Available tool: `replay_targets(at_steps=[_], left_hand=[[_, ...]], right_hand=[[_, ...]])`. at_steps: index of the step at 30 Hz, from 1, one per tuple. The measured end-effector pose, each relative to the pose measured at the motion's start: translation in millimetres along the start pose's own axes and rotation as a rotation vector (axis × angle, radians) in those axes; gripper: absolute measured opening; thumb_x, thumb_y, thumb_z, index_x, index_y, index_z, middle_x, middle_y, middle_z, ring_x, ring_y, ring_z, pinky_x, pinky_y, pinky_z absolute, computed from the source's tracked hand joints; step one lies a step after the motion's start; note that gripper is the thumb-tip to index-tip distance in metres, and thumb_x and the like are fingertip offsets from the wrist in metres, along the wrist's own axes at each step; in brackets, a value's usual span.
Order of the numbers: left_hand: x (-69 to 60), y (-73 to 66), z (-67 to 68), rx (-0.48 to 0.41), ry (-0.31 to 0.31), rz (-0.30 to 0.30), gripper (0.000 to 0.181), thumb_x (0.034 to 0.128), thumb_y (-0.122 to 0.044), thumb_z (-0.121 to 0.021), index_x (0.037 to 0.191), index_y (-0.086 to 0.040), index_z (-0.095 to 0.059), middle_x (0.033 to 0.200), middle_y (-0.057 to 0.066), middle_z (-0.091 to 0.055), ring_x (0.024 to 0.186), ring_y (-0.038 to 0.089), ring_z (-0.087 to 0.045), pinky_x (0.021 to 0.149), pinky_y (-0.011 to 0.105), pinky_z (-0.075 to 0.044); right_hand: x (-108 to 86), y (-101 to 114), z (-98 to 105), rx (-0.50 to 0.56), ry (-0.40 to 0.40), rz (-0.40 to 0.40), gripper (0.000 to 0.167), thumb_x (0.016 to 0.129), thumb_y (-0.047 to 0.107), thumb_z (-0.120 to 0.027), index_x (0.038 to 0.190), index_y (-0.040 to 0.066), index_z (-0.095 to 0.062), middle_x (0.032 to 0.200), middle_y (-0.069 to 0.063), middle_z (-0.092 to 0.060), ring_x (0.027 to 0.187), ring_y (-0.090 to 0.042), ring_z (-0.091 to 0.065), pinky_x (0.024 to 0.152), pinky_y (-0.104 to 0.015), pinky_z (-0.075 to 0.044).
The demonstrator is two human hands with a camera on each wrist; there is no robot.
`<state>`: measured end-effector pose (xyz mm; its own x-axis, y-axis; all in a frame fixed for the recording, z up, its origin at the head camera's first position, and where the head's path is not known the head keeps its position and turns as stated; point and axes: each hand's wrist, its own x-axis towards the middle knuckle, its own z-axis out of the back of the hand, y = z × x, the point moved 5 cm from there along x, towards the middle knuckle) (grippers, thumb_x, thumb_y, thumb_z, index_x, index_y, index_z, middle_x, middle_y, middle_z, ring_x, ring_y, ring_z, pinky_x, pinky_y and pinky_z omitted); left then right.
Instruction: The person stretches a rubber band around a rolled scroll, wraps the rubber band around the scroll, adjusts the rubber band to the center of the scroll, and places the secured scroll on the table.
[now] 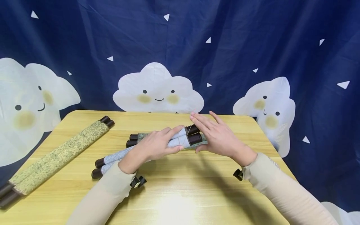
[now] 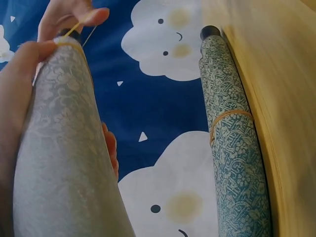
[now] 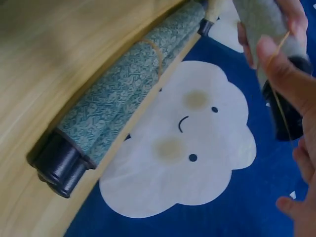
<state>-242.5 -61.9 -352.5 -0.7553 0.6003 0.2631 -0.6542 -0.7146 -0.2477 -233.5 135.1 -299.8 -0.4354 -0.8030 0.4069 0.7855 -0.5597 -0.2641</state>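
A pair of light blue scrolls with dark end knobs is raised at its right end. My left hand grips this pair near that end, thumb along the near side. A thin yellowish rubber band loops around the cloth there and stretches out past the knobs. My right hand holds the stretched band, fingers and thumb spread around the dark ends. Behind the hands lies a green-blue patterned scroll pair with a rubber band around it, partly hidden in the head view.
A yellow-green patterned scroll pair lies slanted along the table's left side. The wooden table ends at a back edge, beyond which hangs a dark blue curtain with cloud faces.
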Motion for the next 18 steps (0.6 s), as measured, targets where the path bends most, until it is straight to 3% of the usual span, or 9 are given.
replay_targets(at_steps=[7,13,18], left_hand=[[-2.1,-2.4,0.8,-0.024,0.011,-0.074,0.072,0.0923,-0.067,-0.046,0.152,-0.03,-0.031,0.107,0.0,-0.06,0.074,0.013,-0.056,0.061,0.028,-0.048],[-3.6,-6.3,1.1,-0.059,0.049,-0.091,0.074,0.0916,-0.07,-0.044,0.153,-0.031,-0.029,0.112,-0.001,-0.06,0.08,0.014,-0.058,0.066,0.031,-0.05],[-5.2,-8.3,1.0,-0.067,0.07,-0.116,0.075,0.0915,-0.07,-0.043,0.154,-0.032,-0.028,0.117,-0.001,-0.061,0.082,0.013,-0.058,0.069,0.031,-0.05]], right_hand=[[-4.1,-3.8,-2.4,-0.008,-0.095,0.128,0.114,0.063,0.071,-0.076,0.147,0.004,-0.04,0.146,-0.01,-0.048,0.127,-0.023,-0.052,0.112,-0.053,-0.026],[-5.7,-1.4,-2.0,-0.006,-0.251,0.237,0.101,0.07,0.071,-0.072,0.14,0.0,-0.05,0.135,-0.011,-0.059,0.117,-0.024,-0.059,0.101,-0.047,-0.043],[-7.1,3.2,-0.4,-0.002,-0.388,0.341,0.091,0.075,0.066,-0.072,0.133,-0.003,-0.057,0.13,-0.012,-0.062,0.11,-0.026,-0.063,0.094,-0.044,-0.049]])
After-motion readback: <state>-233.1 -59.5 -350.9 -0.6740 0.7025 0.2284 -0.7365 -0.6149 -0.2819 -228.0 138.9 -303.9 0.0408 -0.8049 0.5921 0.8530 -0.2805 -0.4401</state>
